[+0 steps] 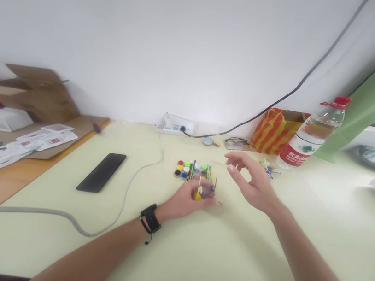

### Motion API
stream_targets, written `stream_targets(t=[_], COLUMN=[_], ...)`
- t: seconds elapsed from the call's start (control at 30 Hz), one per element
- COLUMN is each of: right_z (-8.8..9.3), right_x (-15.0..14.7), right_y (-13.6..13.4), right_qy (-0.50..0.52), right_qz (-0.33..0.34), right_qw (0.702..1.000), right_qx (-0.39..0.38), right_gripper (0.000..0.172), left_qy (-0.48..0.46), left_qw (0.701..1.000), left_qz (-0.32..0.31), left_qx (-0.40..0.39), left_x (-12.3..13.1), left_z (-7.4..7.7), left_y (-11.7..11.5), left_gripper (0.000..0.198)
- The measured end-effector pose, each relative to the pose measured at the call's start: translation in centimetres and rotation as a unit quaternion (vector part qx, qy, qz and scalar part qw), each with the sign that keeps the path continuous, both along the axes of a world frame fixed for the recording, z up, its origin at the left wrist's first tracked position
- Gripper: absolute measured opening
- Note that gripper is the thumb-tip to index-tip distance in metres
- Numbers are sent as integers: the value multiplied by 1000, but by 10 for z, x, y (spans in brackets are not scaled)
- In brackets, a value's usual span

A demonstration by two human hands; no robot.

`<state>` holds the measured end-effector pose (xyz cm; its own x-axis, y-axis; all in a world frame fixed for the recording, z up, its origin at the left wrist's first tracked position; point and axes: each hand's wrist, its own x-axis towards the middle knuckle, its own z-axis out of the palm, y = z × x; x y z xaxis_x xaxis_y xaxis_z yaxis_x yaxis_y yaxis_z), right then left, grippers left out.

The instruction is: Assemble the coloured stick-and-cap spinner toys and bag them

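Observation:
My left hand (184,201), with a black watch on its wrist, is low over the table. Its fingers are closed round a small see-through object with a yellow part (198,196) and thin upright pieces; its kind is not clear. Just beyond that hand lie several small round pots (182,169) in red, yellow, green, white, black and blue, with thin coloured sticks (192,170) beside them. To the right, my right hand (251,181) is raised above the table with fingers apart and nothing in them. Some small blue and green pieces (269,169) lie past it.
A black phone (101,172) lies left, near a grey cable (68,217). A power strip (176,126) is against the wall. Back right stand a striped bag (272,133) and a large water bottle (308,139). A cardboard box (45,97) with paper packets is far left.

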<state>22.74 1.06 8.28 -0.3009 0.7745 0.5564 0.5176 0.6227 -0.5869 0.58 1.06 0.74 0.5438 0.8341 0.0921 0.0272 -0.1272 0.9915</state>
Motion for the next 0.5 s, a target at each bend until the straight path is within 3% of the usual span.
stream_targets(t=[0.17, 0.37, 0.5], right_z=[-32, -29, -29], right_x=[-2, -10, -12], right_y=[5, -10, -11], right_qy=[78, 41, -22], right_qz=[-22, -32, -23], right_qw=[996, 995, 998], right_qx=[28, 89, 63], right_gripper=[30, 24, 23], left_qy=[17, 60, 51], left_qw=[999, 997, 997], left_qz=[-26, -34, -52], left_qx=[-12, 19, 21], left_x=[-1, -2, -2], left_z=[0, 2, 7], left_y=[4, 5, 3], left_gripper=[43, 39, 37])
